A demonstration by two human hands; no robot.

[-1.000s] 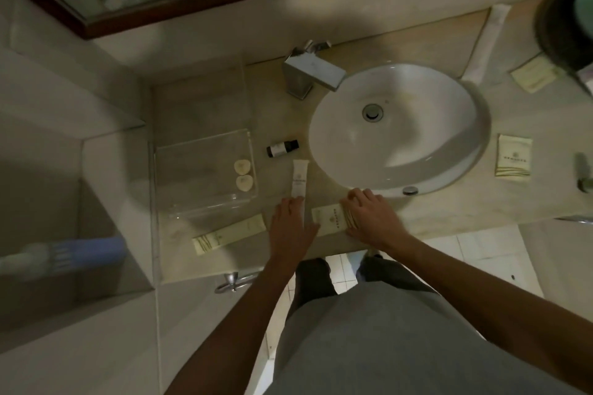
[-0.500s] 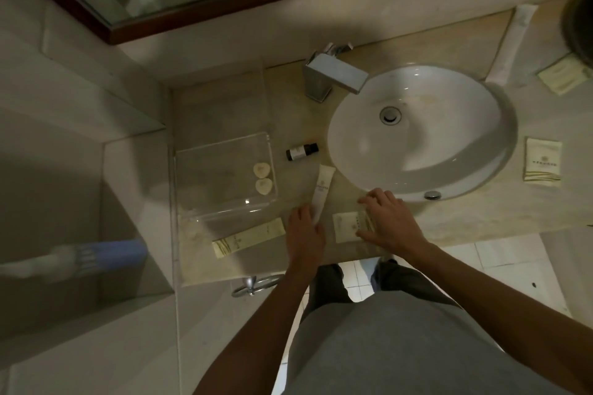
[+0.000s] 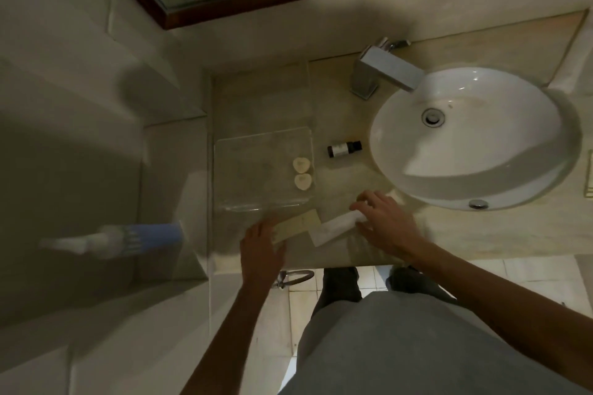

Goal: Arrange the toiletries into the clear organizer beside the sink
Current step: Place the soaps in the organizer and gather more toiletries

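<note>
The clear organizer (image 3: pixel 244 151) stands on the counter left of the sink and holds two small pale soaps (image 3: pixel 301 165). Just in front of it lies a long beige packet (image 3: pixel 298 225). My left hand (image 3: pixel 261 245) lies flat with its fingertips on the packet's left end. A white tube (image 3: pixel 335 229) lies slanted beside the packet. My right hand (image 3: pixel 383 220) has the tube's right end between thumb and fingers. A small dark bottle (image 3: pixel 344 149) lies between the organizer and the sink. The square packet seen earlier is hidden.
The white sink (image 3: pixel 481 176) fills the counter's right half, with a chrome faucet (image 3: pixel 385 72) behind it. Another packet (image 3: pixel 589 173) shows at the right edge. The counter's front edge runs just below my hands. A wall and mirror stand behind.
My left hand has moved left from the tube to the long packet. My right hand has moved left off the square packet onto the tube, which now lies slanted. The view has shifted left.
</note>
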